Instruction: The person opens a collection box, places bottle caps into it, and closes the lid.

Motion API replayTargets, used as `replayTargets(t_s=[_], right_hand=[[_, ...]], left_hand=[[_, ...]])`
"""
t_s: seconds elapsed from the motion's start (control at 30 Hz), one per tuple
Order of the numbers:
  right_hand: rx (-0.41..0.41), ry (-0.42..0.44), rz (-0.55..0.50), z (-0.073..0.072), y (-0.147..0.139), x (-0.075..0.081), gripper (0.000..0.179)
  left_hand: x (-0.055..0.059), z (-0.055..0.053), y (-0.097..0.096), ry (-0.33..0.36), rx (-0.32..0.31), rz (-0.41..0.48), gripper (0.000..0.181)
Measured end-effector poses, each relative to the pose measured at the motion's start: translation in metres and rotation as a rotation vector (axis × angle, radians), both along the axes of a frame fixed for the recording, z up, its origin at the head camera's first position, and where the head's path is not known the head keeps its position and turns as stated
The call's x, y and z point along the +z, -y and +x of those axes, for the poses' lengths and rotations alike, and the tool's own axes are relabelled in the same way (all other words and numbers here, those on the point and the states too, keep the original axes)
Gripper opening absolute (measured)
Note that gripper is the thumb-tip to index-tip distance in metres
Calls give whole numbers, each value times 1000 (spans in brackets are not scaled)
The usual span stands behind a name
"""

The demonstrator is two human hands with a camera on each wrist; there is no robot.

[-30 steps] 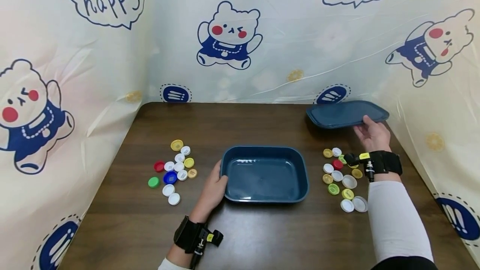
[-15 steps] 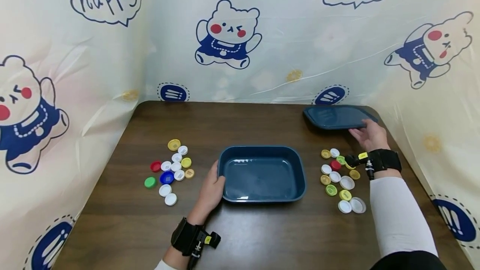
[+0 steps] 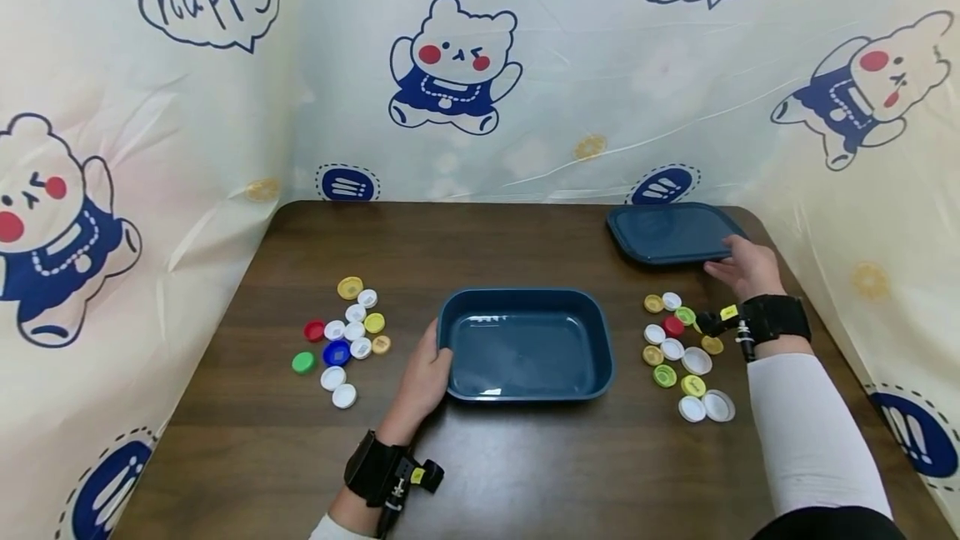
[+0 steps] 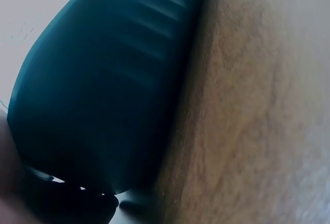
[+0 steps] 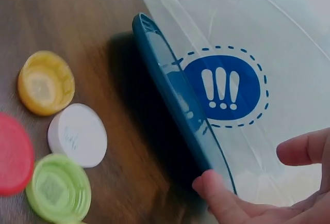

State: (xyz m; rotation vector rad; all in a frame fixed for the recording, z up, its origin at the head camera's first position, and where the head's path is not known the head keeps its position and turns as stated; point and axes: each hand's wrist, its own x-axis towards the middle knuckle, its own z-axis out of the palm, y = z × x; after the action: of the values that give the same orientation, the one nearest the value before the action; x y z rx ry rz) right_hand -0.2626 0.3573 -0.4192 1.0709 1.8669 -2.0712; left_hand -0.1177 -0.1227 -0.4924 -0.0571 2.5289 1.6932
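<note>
A dark blue rectangular plastic box, its inside bare, stands on the middle of the table. My left hand holds it by the left side, thumb at the rim; its outer wall fills much of the left wrist view. At the back right lies the matching blue lid. The fingers of my right hand touch the lid's near right edge. In the right wrist view the thumb is spread away from the lid, while the fingertips meet its edge.
Several bottle caps in white, yellow, red, green and blue lie left of the box. Another group of caps sits on the right, beside my right forearm. A printed cloth surrounds the wooden table.
The lid has come down from a tilt to lie flatter at the back right, shifting slightly left. My right hand's thumb has eased at its edge. The left hand stays on the box.
</note>
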Motion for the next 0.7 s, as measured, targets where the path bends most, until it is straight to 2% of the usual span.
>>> replayTargets(t_s=[0.1, 0.2, 0.37, 0.43, 0.5, 0.57, 0.7], right_hand=[[118, -45, 161, 5, -1, -5, 67], [283, -94, 359, 11, 1, -8, 62], [687, -107, 781, 20, 10, -7, 54], [835, -126, 906, 23, 14, -7, 51], [950, -153, 974, 24, 19, -9, 48], [1039, -167, 999, 25, 23, -11, 44], [1159, -176, 1032, 29, 29, -16, 42]], left_hand=[[1, 0, -2, 0, -10, 4, 62], [2, -1, -3, -14, -20, -9, 62], [3, -4, -1, 6, -27, -54, 63], [3, -5, -2, 1, -26, -64, 63], [3, -5, -2, 8, -17, -71, 63], [3, -4, -1, 14, -7, -72, 63], [4, -2, -1, 33, -9, -66, 63]])
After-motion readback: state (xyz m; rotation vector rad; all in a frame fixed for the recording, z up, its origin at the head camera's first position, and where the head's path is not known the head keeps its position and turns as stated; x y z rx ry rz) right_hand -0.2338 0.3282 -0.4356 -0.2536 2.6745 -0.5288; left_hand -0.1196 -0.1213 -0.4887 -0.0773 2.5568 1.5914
